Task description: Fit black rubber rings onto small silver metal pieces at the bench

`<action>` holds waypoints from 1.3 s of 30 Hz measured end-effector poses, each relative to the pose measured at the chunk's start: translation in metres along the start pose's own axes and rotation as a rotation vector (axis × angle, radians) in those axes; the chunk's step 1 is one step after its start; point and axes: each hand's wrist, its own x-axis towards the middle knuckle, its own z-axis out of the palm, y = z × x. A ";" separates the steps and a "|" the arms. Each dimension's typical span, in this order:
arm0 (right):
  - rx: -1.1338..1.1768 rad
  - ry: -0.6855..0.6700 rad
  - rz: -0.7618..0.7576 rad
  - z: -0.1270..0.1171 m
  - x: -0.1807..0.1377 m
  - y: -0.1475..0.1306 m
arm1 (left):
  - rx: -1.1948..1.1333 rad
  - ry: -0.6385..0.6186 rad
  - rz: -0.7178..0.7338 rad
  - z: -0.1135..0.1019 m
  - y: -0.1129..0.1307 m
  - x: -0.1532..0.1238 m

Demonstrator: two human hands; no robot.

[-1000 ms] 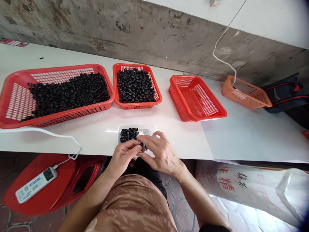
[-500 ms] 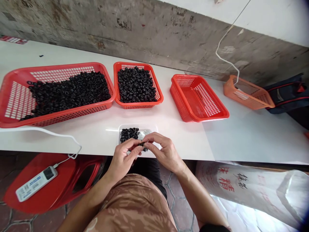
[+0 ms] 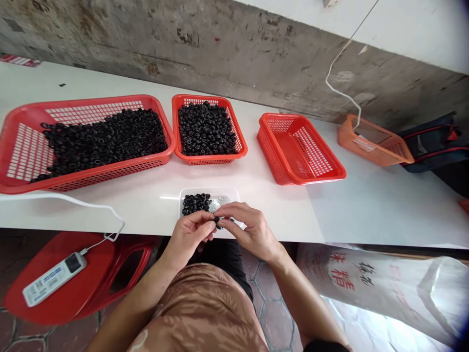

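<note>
A shallow white plastic tray sits at the front edge of the white table. It holds a heap of small black rubber rings beside loose silvery metal bits. My left hand and my right hand meet over the tray's near side. Their fingertips pinch a small black ring between them. The fingers hide the tray's front right corner.
Behind the tray stand two red baskets heaped with black rings, then a stacked red pair and an orange basket. A red stool bears a white power strip. A white sack stands right.
My hands have drawn closer together over the tray, and my fingertips now meet on a small black ring. The view has shifted slightly.
</note>
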 end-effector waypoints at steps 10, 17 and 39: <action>-0.151 0.044 0.047 0.000 0.000 -0.010 | -0.088 0.113 0.023 0.004 0.002 -0.001; -0.124 -0.023 0.077 -0.002 0.004 -0.015 | -0.036 0.123 0.056 0.001 0.002 -0.002; -0.186 -0.084 0.047 0.003 0.007 -0.020 | 0.267 0.203 0.251 -0.001 -0.002 -0.010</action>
